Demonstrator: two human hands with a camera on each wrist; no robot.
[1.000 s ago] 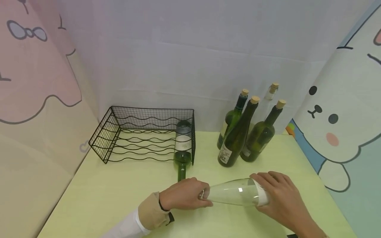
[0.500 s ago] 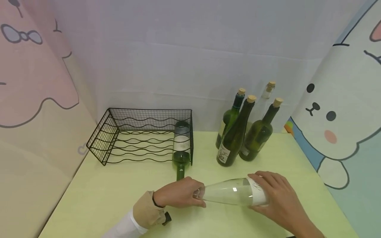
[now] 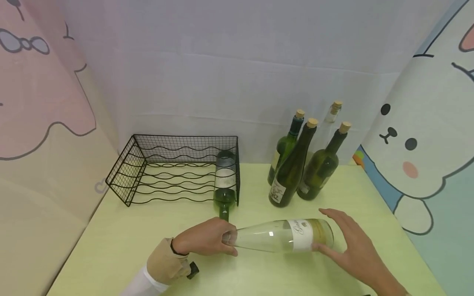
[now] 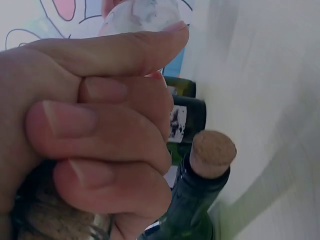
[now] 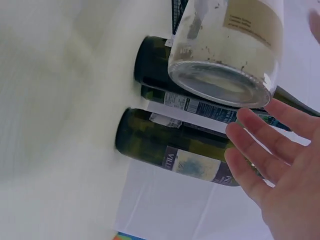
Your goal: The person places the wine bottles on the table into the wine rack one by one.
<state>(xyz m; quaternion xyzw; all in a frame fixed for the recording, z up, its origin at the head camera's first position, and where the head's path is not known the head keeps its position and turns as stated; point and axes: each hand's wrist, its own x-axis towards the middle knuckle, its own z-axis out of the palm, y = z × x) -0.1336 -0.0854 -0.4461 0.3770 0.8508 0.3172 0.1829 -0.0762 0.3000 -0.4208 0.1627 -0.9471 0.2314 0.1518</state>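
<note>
The place looks curtained off like a booth; the wider room cannot be told. A creased plain white cloth sheet (image 3: 237,90) spans the upper centre; pink-and-cream cartoon-printed fabric (image 3: 44,90) hangs at left, blue-and-white cartoon-animal fabric (image 3: 418,131) at right; a flat pale yellow-green table (image 3: 96,255) lies below.

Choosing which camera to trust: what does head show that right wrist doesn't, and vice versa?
Head only: the left hand gripping the clear bottle's neck; a green bottle lying in the rack. Right wrist only: the clear bottle's underside; VILL lettering on a label. Both: the right hand, the clear bottle's body, standing green bottles, part of the rack.
</note>
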